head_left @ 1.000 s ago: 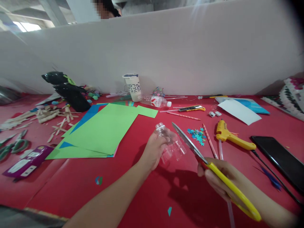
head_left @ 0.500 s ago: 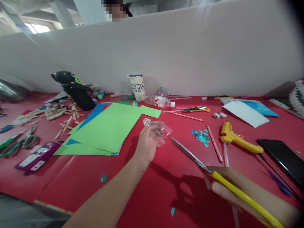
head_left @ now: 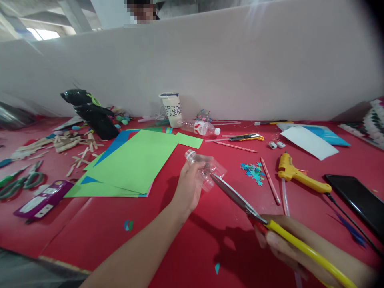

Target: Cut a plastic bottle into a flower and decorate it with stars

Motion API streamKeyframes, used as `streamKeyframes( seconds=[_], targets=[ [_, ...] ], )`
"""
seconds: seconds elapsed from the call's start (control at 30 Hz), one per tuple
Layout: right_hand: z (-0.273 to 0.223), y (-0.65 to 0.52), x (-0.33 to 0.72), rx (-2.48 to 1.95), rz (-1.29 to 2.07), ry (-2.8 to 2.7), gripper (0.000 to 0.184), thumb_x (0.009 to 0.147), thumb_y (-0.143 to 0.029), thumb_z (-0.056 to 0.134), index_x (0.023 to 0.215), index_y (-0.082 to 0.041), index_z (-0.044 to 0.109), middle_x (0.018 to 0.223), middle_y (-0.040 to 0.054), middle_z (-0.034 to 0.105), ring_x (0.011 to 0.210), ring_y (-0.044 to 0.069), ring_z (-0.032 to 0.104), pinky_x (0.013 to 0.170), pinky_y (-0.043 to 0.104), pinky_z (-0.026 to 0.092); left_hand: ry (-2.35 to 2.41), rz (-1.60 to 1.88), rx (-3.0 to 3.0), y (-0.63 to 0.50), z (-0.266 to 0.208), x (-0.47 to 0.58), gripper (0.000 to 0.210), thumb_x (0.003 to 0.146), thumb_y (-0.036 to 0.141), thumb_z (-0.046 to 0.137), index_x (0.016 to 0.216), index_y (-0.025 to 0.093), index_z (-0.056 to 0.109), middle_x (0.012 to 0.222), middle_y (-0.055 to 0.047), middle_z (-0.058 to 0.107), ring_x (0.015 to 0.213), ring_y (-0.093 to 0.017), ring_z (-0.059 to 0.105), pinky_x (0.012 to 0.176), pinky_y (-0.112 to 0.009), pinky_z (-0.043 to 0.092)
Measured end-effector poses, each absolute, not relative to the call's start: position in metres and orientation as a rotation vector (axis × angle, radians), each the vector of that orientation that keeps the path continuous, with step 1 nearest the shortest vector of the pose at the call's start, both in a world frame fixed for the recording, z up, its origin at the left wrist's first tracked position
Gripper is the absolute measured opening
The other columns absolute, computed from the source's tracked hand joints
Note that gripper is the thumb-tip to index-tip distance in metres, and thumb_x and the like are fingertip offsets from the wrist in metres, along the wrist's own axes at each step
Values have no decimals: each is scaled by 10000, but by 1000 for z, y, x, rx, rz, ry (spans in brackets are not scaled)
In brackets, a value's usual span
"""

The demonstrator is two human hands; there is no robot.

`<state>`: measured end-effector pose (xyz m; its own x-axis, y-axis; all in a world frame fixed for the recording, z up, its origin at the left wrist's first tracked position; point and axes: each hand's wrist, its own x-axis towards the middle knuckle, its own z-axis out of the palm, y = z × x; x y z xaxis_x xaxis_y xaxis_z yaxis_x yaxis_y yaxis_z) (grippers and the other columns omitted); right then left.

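Observation:
My left hand (head_left: 189,185) is closed around the cut-off top of a clear plastic bottle (head_left: 207,170), whose threaded neck points up and left. The bottle's cut edge faces right, split into flaps. In my right hand (head_left: 282,236) are scissors (head_left: 240,200) with long silver blades and yellow and red handles. The blades look closed or nearly so, and their tips overlap the cut flaps in view; whether they touch the plastic I cannot tell. Both hands are held above the red table (head_left: 192,248).
Green paper sheets (head_left: 135,160) lie left, beside a purple device (head_left: 45,200) and green-handled scissors (head_left: 24,180). At the back stand a black bottle (head_left: 93,116) and a cup (head_left: 171,110). Star sequins (head_left: 253,173), a yellow glue gun (head_left: 300,176) and a phone (head_left: 357,200) lie right.
The bottle piece in my left hand has shifted slightly right and down. The scissors have moved a little left, bringing their tips over the flaps.

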<state>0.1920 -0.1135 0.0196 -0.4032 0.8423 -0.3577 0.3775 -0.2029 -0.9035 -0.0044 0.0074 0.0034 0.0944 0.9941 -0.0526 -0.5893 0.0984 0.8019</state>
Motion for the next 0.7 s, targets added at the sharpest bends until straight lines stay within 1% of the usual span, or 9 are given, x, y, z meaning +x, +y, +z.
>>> streamKeyframes(
  seconds=[0.1, 0.17, 0.27, 0.37, 0.5, 0.6, 0.7],
  targets=[
    [22, -114, 190, -1415, 1670, -1680, 563, 779, -775, 338, 668, -223, 336, 564, -77, 234, 495, 86, 186, 386, 190, 189, 717, 1333, 687, 7, 5, -4, 116, 719, 124, 571, 814, 151, 632, 870, -46, 686, 778, -133, 588, 715, -269, 443],
    [23, -116, 189, -1435, 1662, -1653, 578, 752, -794, 359, 658, -224, 332, 562, -80, 230, 489, 81, 176, 373, 184, 191, 711, 1332, 673, 8, 6, -5, 118, 717, 130, 571, 814, 150, 634, 876, -47, 684, 776, -134, 588, 709, -271, 444],
    [24, -119, 188, -1523, 1600, -1575, 596, 712, -806, 411, 640, -216, 372, 577, -70, 279, 460, 70, 235, 363, 185, 226, 706, 1319, 659, 8, 8, -7, 127, 701, 124, 573, 806, 150, 640, 875, -39, 682, 773, -133, 589, 735, -278, 446],
    [23, -120, 188, -1576, 1552, -1530, 584, 718, -789, 437, 648, -209, 420, 584, -60, 323, 456, 73, 283, 367, 196, 256, 661, 1277, 650, 6, 9, -8, 129, 683, 120, 561, 779, 160, 638, 845, -31, 681, 775, -143, 597, 789, -301, 439],
    [24, -118, 187, -1529, 1480, -1582, 614, 687, -813, 441, 616, -202, 446, 581, -58, 281, 502, 92, 263, 390, 207, 239, 569, 1252, 646, 3, 11, -8, 159, 666, 132, 528, 777, 173, 634, 860, -49, 689, 855, -190, 610, 842, -345, 428],
    [25, -116, 187, -1531, 1503, -1584, 629, 674, -829, 425, 604, -204, 438, 587, -57, 252, 516, 100, 247, 389, 209, 217, 515, 1267, 635, 2, 13, -9, 182, 678, 161, 501, 800, 171, 636, 868, -70, 696, 926, -223, 607, 856, -369, 430],
    [25, -117, 186, -1573, 1521, -1522, 620, 673, -823, 440, 629, -205, 460, 598, -55, 275, 498, 97, 285, 385, 213, 241, 456, 1255, 638, 3, 12, -10, 191, 722, 196, 470, 809, 163, 637, 873, -84, 696, 962, -237, 602, 853, -381, 439]
  ],
)
